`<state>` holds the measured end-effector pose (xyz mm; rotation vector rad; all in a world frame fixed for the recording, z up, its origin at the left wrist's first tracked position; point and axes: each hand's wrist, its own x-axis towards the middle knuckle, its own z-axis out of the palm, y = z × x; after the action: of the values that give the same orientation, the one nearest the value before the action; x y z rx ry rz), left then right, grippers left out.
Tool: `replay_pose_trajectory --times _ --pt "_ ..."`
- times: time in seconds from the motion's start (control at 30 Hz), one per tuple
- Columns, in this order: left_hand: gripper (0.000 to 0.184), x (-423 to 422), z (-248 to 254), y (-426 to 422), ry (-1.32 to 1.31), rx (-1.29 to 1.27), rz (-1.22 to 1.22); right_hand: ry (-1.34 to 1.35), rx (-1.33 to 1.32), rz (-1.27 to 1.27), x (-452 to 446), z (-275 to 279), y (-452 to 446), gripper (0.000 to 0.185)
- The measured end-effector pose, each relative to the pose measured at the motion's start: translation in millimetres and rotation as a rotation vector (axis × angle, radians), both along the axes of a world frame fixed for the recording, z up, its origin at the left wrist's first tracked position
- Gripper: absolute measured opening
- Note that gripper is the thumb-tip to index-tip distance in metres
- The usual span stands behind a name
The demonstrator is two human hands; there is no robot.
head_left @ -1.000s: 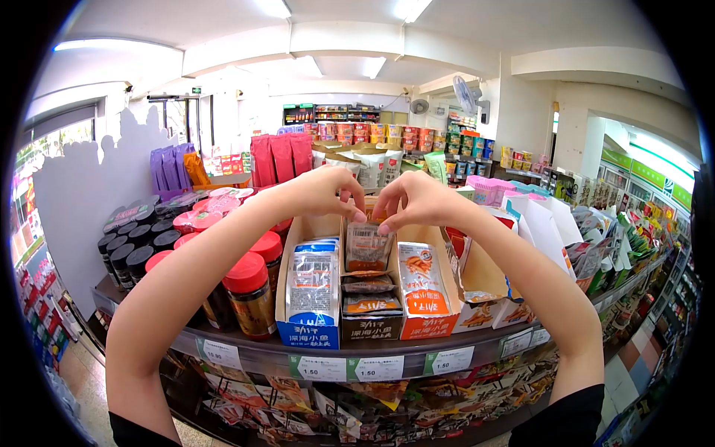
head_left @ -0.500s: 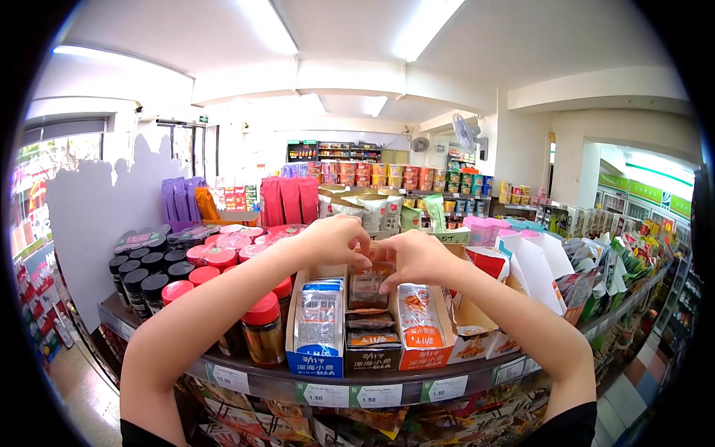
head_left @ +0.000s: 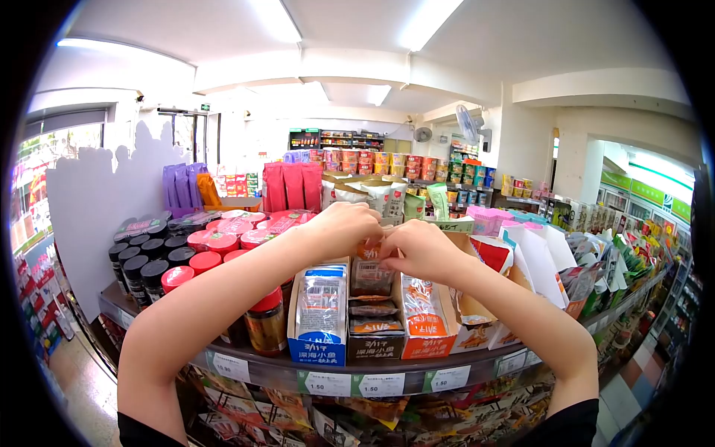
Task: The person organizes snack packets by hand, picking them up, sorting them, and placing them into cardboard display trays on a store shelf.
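My left hand (head_left: 352, 225) and my right hand (head_left: 414, 247) meet above the back of a dark snack box (head_left: 375, 347), their fingers curled in toward each other. Between them, a small brown packet (head_left: 370, 276) stands upright at the back of that box; whether the fingers grip it is hidden. More dark packets (head_left: 375, 306) lie in the front of the same box. On its left sits a blue box (head_left: 316, 352) of silver-blue packets, and on its right an orange box (head_left: 427, 346) of orange-white packets.
Jars with red lids (head_left: 267, 322) and black-lidded jars (head_left: 135, 277) crowd the left. Torn white cartons (head_left: 536, 272) stand at the right. Pink bags (head_left: 293, 188) and white bags (head_left: 374, 195) rise behind. Price tags (head_left: 382, 384) line the shelf's front edge.
The view has tilted up since the earliest frame. My hands have drawn closer together over the back of the dark box, and their fingers have closed in more.
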<state>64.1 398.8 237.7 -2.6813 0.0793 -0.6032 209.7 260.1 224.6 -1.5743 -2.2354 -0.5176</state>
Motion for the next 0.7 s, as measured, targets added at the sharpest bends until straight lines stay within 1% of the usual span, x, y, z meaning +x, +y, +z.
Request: replay_pose_trajectory --times 0.07,0.1,0.13,0.17,0.2,0.23,0.3,0.33,0.37,0.43,0.5,0.53,0.63,0.67,0.7 --pt "0.014 -1.2 3.1 -4.0 0.039 -0.017 0.092 -0.044 0.079 -0.010 1.9 2.1 3.6 0.011" --pt "0.013 -3.1 5.1 -6.5 0.023 -0.087 0.146 -0.066 0.117 -0.014 2.9 4.3 5.3 0.011" --pt "0.012 -5.9 7.6 -9.1 0.008 -0.157 0.200 0.002 0.162 -0.025 4.0 8.6 4.7 0.010" --pt "0.012 -8.3 10.2 -10.2 -0.008 -0.227 0.255 -0.003 0.208 0.047 10.6 16.5 5.1 0.008" --pt "0.015 -10.2 13.1 -8.7 0.001 -0.222 0.273 0.147 0.158 0.018 8.5 27.3 -1.7 0.007" --pt "0.016 -11.9 20.7 -12.7 0.079 -0.465 0.303 0.297 0.107 -0.011 4.0 38.7 -11.6 0.006" --pt "0.022 -11.1 18.7 -2.6 0.094 -0.531 0.168 0.432 0.166 0.047 7.8 51.4 -20.4 0.008" --pt "0.023 -10.5 17.5 1.4 0.102 -0.605 0.162 0.531 0.166 0.050 10.4 54.6 -23.2 0.008" --pt "0.025 -9.6 16.4 5.2 0.111 -0.677 0.155 0.550 0.211 0.130 20.1 54.5 -19.7 0.007" --pt "0.029 -10.9 16.6 1.9 0.126 -0.847 0.165 0.674 0.164 0.075 13.3 57.6 -34.9 0.005" --pt "0.033 -12.9 17.5 -2.8 0.137 -1.041 0.198 0.674 0.102 0.142 28.3 53.4 -36.0 0.004" --pt "0.038 -11.8 17.8 -3.2 0.142 -1.082 0.205 0.672 0.072 0.176 35.7 52.4 -37.7 0.005" --pt "0.039 -12.7 16.9 -11.7 0.135 -1.096 0.232 0.605 -0.070 0.198 44.6 44.5 -49.3 0.007" --pt "0.038 -11.7 15.6 -12.3 0.134 -1.111 0.231 0.638 -0.111 0.136 42.2 38.6 -55.4 0.008" --pt "0.038 -10.8 13.8 -12.7 0.132 -1.127 0.230 0.675 -0.132 0.171 41.5 32.3 -57.4 0.009"
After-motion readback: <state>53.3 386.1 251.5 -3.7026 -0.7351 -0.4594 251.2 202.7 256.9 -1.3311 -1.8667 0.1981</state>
